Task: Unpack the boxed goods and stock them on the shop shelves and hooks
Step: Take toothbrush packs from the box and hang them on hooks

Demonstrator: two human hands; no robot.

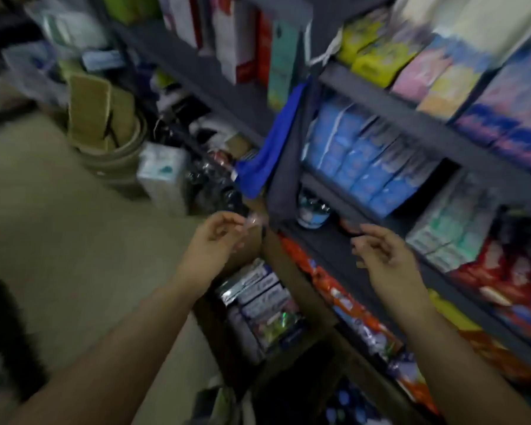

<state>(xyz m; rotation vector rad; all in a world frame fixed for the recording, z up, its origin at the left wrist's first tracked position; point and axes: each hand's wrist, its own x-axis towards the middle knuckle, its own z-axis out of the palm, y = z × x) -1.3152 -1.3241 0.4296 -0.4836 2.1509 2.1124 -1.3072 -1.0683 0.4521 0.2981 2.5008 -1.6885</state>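
An open cardboard box (301, 289) stands on the floor against the dark shelving, with several silvery boxed packs (258, 299) packed inside. My left hand (218, 240) hovers above the box's far corner and pinches a small clear scrap (253, 222) between its fingertips. To the right, my right hand (380, 256) hangs in front of the grey shelf board (328, 250), fingers loosely curled, holding nothing. The whole view is motion-blurred.
The shelves hold blue packs (359, 167), pale green boxes (451, 231), red packs (503, 271), and orange packets (344, 299) lower down. A blue cloth (270, 148) hangs from the shelf post. A tub of flat brown pieces (105, 124) and a white pack (163, 176) stand on the floor.
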